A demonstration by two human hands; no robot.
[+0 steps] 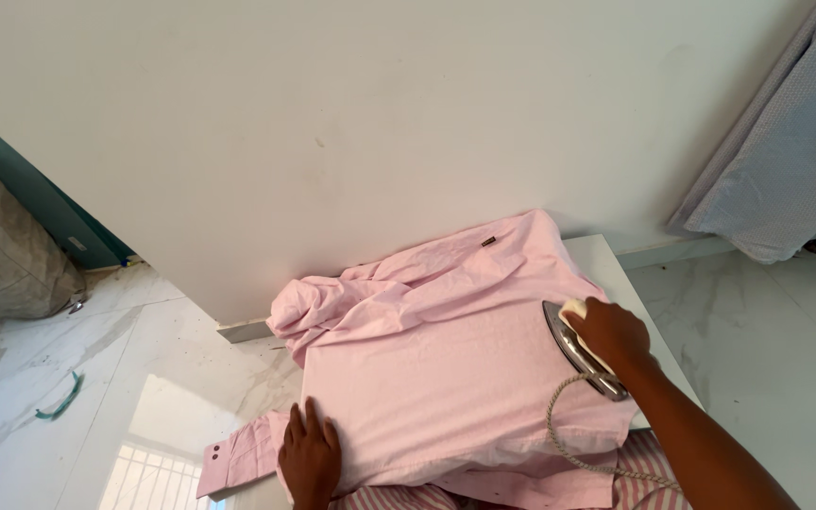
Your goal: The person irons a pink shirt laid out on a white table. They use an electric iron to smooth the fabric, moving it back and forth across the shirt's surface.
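Observation:
A pink shirt (436, 349) lies spread over a white ironing surface (606, 260) against a white wall. My right hand (611, 332) grips the handle of a metal iron (580, 351) that rests on the shirt's right side. A braided cord (569, 430) loops from the iron down toward me. My left hand (309, 458) lies flat on the shirt's lower left edge, next to a cuffed sleeve (238, 458) that hangs off the surface.
The floor is white marble (767, 340). A grey-blue curtain (786, 161) hangs at the upper right. A bulging sack (2, 255) sits at the far left, with a small green object (60, 399) on the floor near it. Striped fabric (644, 472) shows below the shirt.

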